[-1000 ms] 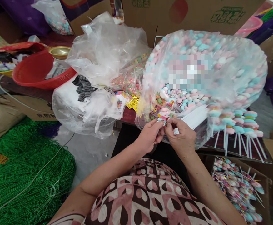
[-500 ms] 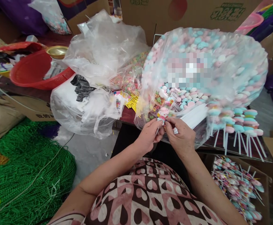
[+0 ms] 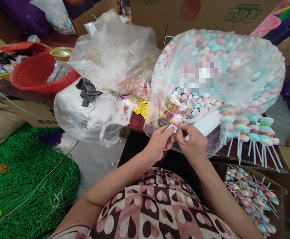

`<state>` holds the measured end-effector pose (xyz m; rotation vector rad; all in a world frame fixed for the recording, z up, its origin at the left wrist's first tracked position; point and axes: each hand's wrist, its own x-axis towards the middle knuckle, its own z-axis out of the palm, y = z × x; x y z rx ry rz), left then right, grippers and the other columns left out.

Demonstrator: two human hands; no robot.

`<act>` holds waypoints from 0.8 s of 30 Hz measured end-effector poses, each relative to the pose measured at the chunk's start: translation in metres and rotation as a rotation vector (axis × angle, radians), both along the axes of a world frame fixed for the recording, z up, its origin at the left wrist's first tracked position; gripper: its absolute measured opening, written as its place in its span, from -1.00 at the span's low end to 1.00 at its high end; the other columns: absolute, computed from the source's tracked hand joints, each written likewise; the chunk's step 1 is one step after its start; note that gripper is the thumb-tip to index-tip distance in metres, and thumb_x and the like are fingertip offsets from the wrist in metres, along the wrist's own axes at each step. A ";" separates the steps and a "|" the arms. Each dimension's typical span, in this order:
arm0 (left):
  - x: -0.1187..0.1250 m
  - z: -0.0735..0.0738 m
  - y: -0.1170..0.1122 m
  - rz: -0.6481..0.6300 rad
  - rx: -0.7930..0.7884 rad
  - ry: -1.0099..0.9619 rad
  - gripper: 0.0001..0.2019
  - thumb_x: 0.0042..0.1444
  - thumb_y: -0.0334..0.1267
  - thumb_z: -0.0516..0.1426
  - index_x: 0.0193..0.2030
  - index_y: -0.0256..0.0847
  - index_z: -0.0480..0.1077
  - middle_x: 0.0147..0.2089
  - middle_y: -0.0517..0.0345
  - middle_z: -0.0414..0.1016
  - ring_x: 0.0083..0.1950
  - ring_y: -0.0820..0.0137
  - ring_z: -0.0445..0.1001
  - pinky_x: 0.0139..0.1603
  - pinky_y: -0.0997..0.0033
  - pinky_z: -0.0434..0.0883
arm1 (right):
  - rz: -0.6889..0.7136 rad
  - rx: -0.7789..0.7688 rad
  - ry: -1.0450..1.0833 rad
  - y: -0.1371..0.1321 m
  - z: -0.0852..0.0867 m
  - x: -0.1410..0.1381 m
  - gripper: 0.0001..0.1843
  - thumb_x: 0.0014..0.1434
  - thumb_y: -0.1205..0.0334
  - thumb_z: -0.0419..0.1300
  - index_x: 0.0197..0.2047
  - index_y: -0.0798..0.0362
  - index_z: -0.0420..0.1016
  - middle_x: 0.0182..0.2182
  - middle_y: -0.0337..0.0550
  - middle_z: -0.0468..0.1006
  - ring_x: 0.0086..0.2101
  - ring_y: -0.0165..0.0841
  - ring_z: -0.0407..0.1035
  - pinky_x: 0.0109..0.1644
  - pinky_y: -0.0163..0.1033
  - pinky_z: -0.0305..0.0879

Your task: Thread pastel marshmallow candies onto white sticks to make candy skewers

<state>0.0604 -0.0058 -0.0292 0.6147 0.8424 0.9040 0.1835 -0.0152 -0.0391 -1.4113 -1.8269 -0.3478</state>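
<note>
A candy lollipop (image 3: 178,119) in a clear printed wrapper, with pink, yellow and blue showing, is held above my lap at the table's front edge. My left hand (image 3: 159,142) is closed, its thumb and fingers pinching the blue lower end of the candy. From the other side, my right hand (image 3: 194,143) is closed too, with thumb and forefinger meeting at the same lower end. What lies between the fingertips is mostly hidden. White paper sticks (image 3: 208,122) lie just beyond my right hand. A large clear bag of pastel candies (image 3: 249,66) stands behind both hands.
Stacked candies on sticks (image 3: 256,127) lie along the table edge at right, above a carton of wrapped lollipops (image 3: 252,202). Gold twist ties (image 3: 141,109), a bag of white wrappers (image 3: 90,116) and a red basket (image 3: 25,74) stand left. Green cord (image 3: 35,179) heaps on the floor.
The candy's top has tipped slightly to the right, and more of its wrapper shows above my fingers. Both hands stay in almost the same place, still pinching its lower end.
</note>
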 end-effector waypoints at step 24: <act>0.004 -0.006 -0.001 -0.112 -0.140 -0.154 -0.73 -0.02 -0.12 0.23 -0.43 -0.20 0.22 -0.70 0.41 0.19 -0.77 0.66 0.04 -0.73 0.59 -0.12 | 0.047 -0.020 0.005 -0.010 -0.013 0.015 -0.88 0.14 0.38 0.10 -0.37 -0.01 0.40 -0.53 -0.25 0.54 -0.51 -0.37 0.44 -0.39 -0.29 0.32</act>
